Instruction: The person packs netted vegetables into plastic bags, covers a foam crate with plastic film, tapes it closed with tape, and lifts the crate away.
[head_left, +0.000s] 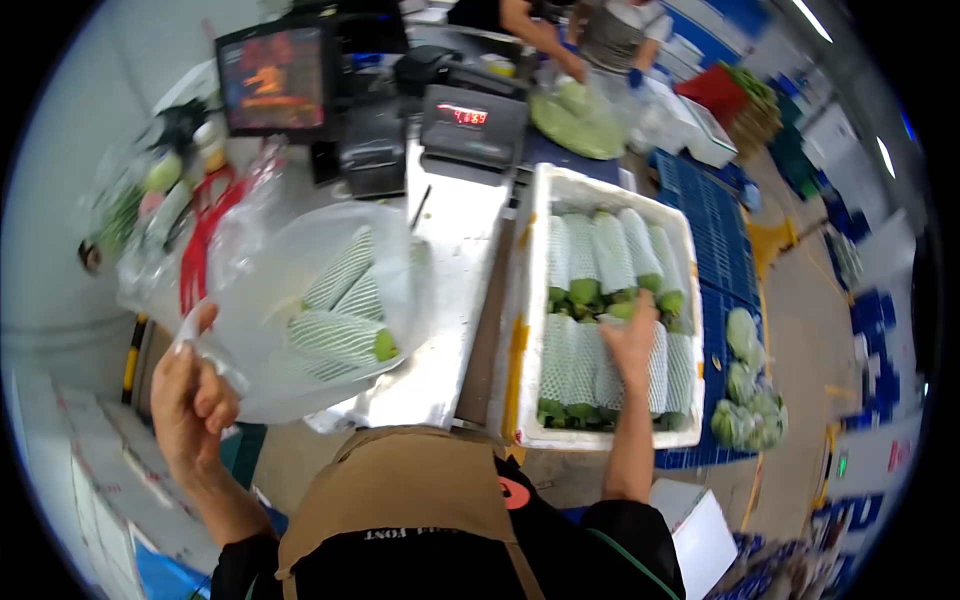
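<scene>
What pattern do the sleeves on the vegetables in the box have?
The sleeves have a white mesh pattern, best seen in the head view.

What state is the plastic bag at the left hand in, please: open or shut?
The plastic bag is open: the left hand holds its edge, and netted vegetables show inside its wide mouth.

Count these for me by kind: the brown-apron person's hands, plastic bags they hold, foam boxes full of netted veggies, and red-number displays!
Left hand plus right hand: 2
Held plastic bag: 1
Filled foam box: 1
Red-number display: 1
Total: 5
</scene>
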